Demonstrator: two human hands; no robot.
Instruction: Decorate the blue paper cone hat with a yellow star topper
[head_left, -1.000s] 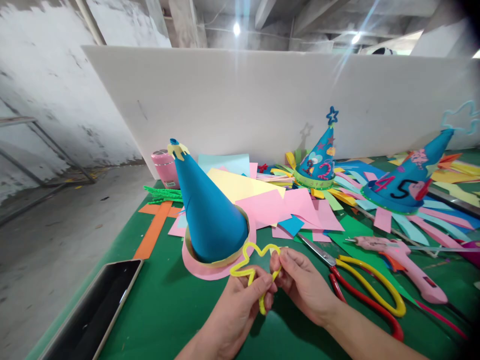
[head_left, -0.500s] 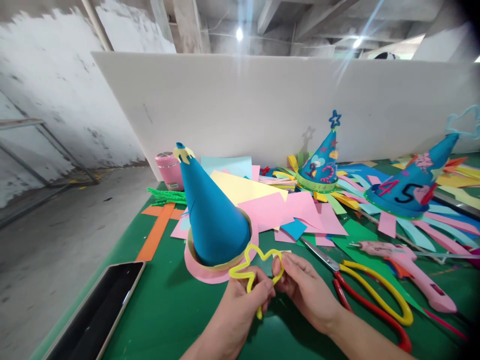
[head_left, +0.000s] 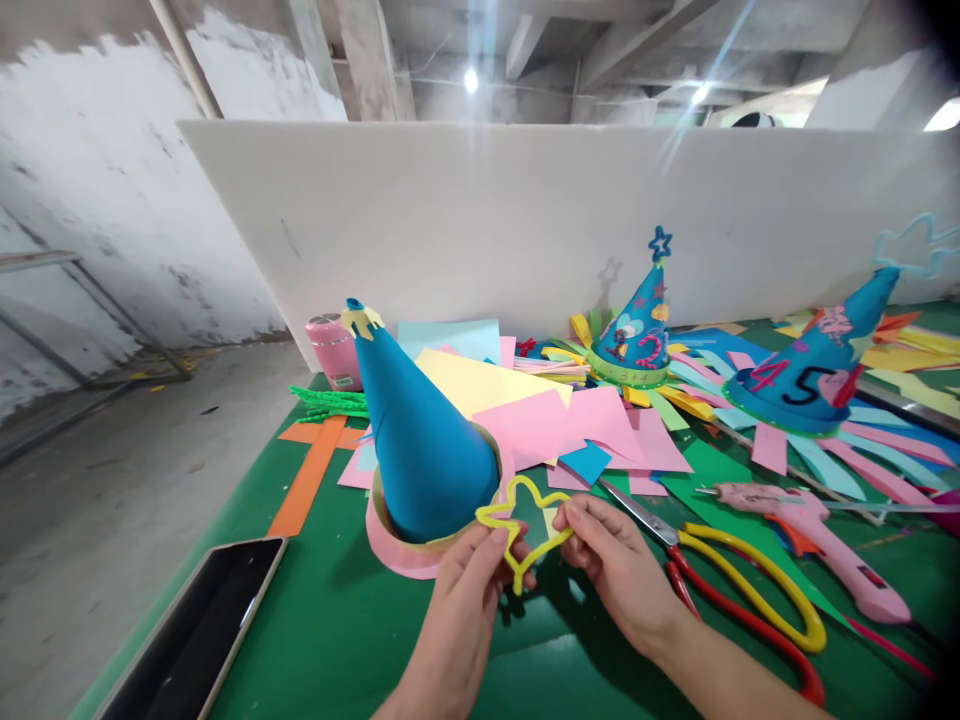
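Observation:
Between my hands is a yellow pipe cleaner (head_left: 525,487) bent into a star outline, with a short stem pointing down. My left hand (head_left: 474,580) pinches its left side, and my right hand (head_left: 611,560) pinches its right point. Just behind the star, a blue paper cone hat (head_left: 424,440) with a pink brim (head_left: 390,550) leans left on the table; its tip carries a jagged pale-yellow paper trim (head_left: 363,321). Scissors (head_left: 739,570) with red and yellow handles lie to the right of my right hand.
Two decorated blue hats (head_left: 637,330) (head_left: 806,365) stand at the back right. A pink glue gun (head_left: 825,535) lies near the scissors. Paper sheets (head_left: 525,420), green pipe cleaners (head_left: 330,403) and a pink canister (head_left: 335,350) sit behind. A phone (head_left: 199,630) lies at the left edge.
My left hand has shifted its hold on the pipe cleaner, and its lower bend is now drawn into a closed point with a stem. The star has turned and sits slightly further right.

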